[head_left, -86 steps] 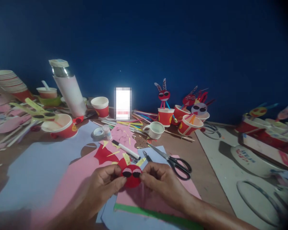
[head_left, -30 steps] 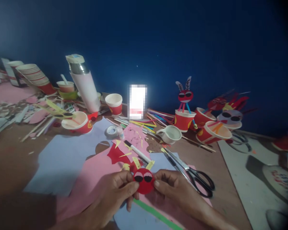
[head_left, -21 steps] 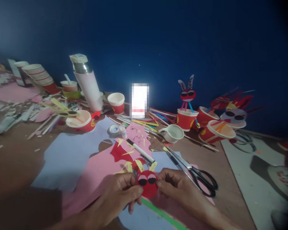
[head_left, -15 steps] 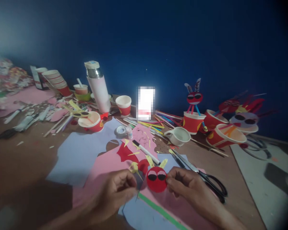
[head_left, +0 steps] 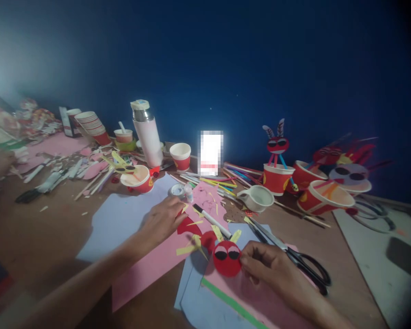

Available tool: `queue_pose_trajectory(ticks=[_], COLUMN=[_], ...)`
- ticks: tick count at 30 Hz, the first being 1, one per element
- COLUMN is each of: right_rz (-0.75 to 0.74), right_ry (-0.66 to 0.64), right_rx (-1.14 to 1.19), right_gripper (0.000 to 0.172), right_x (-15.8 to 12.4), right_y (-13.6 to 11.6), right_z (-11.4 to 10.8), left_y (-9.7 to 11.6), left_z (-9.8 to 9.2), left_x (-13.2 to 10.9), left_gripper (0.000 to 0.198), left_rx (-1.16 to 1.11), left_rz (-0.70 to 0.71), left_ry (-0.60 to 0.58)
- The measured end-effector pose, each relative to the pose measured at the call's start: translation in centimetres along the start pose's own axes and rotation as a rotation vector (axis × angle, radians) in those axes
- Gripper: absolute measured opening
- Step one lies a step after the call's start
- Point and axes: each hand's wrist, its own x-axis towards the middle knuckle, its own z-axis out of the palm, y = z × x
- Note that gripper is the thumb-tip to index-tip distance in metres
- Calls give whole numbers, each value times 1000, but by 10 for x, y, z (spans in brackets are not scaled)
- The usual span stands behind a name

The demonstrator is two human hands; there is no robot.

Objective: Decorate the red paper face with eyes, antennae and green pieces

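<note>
Your right hand has its fingers pressed together on the edge of the red paper face, the one with black eyes, lying on pink paper near the scissors. Your left hand is off it, fingers loosely apart, near a tape roll.

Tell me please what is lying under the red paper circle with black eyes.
Pink paper and pale blue paper show around the red paper circle; what lies directly beneath it is covered.
</note>
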Motion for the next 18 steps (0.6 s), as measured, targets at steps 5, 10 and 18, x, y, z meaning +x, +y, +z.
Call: queue_pose_trajectory(ticks=[5,10,18], right_rz=[12,-18,-44], right_ry=[-1,10,124], right_rx=[15,24,-17], right_gripper=[27,30,34], right_x=[3,5,3], right_y=[3,7,-10], right_z=[-3,-6,-17], left_y=[-8,-10,5], left_z=[10,10,-8], left_x=[2,2,-20], left_gripper=[24,30,25], left_rx=[105,128,83], left_rz=[4,-4,35], left_ry=[-5,23,72])
